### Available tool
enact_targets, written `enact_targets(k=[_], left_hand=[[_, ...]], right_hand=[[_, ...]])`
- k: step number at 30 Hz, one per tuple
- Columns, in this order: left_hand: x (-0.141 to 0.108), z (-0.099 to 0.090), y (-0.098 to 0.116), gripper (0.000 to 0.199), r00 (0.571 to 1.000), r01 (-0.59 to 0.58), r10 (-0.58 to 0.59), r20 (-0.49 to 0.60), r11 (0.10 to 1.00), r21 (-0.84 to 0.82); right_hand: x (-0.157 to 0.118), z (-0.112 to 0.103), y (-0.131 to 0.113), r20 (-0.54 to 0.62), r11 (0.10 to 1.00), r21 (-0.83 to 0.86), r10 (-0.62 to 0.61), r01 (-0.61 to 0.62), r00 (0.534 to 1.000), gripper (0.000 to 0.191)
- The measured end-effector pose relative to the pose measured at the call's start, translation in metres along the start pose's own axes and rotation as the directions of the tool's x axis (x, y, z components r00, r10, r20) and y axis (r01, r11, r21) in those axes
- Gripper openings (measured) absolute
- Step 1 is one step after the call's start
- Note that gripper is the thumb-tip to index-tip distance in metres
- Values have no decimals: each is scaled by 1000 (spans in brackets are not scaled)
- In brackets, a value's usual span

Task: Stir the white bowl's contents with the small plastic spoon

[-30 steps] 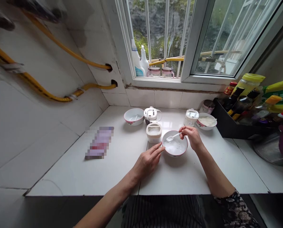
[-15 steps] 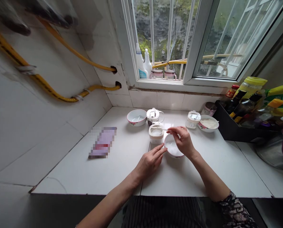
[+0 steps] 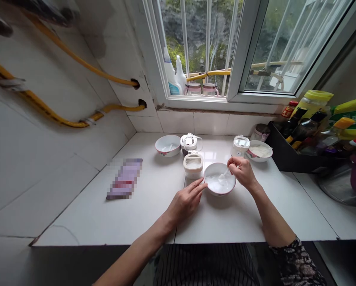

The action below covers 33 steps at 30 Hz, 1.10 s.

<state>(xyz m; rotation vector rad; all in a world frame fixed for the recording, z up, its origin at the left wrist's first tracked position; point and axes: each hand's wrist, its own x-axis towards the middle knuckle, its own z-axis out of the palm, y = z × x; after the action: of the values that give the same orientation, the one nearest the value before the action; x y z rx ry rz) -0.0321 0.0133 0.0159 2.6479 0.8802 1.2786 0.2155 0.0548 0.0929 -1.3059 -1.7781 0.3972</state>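
A white bowl with a pink rim stands near the middle of the counter, with white stuff in it. My right hand is closed on the handle of a small white spoon, whose tip dips into the bowl. At the bowl's left side, the fingertips of my left hand rest against the rim, fingers stretched out. Just behind that hand is a cream square jar holding white contents. Another lidded jar is behind it.
At the back left is a bowl with a spoon. A lidded jar and a bowl of white food stand back right, beside a black box of bottles. A blurred purple packet lies left.
My right hand has moved right and away from the cream jar, bringing the spoon down into the bowl. My left hand stays at the rim. The view has shifted slightly.
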Motion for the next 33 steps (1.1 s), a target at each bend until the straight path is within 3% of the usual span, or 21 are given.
enact_targets(k=[5,12,20,33], left_hand=[[0,0,0,40,1000,-2,2,8,1000,-2],[1,0,0,41,1000,-5,5,0,1000,0],[1,-1,1,40,1000,-3,3,8,1000,1],[1,-1,2,39,1000,-3,4,10,1000,-6]], right_hand=[[-2,10,-3,64,1000,-6,-6,6,998,17],[-3,14,-1,107,986,105,121,-133,987,15],[2,10,-1,126,857,404,296,-321,947,14],[4,8,3,150,756,526,369,-390,917,13]])
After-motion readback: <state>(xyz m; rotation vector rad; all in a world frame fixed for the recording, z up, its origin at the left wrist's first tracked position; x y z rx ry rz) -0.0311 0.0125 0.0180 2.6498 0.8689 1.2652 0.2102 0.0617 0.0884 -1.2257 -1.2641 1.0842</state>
